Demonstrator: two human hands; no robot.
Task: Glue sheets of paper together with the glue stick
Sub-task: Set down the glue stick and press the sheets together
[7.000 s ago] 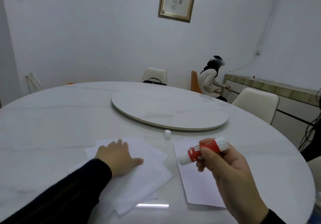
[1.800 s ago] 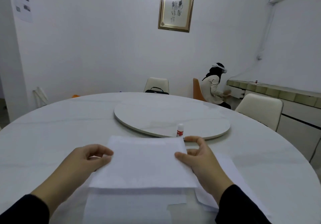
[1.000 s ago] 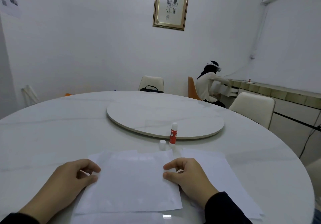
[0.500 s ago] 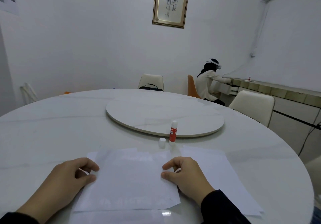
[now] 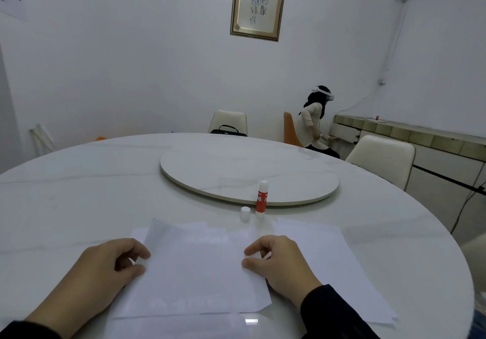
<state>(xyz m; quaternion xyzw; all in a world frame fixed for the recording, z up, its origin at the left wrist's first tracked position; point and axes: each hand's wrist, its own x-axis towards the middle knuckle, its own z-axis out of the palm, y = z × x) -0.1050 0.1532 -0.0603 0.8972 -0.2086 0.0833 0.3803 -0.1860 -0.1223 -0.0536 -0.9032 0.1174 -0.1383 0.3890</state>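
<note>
A white sheet of paper lies on top of other sheets near the table's front edge. My left hand pinches its left edge between thumb and fingers. My right hand pinches its right edge the same way. Another white sheet lies flat to the right, partly under my right hand. Beyond the sheets a red and white glue stick stands upright with its top uncapped. Its white cap stands just left of it.
The round white marble table carries a raised turntable in its middle. Cream chairs stand at the far side and right. A person sits at the back right by a long counter.
Both hands have lowered the top sheet onto the stack and keep hold of its side edges. Seven seconds ago my right hand held the glue stick, which now stands on the table.
</note>
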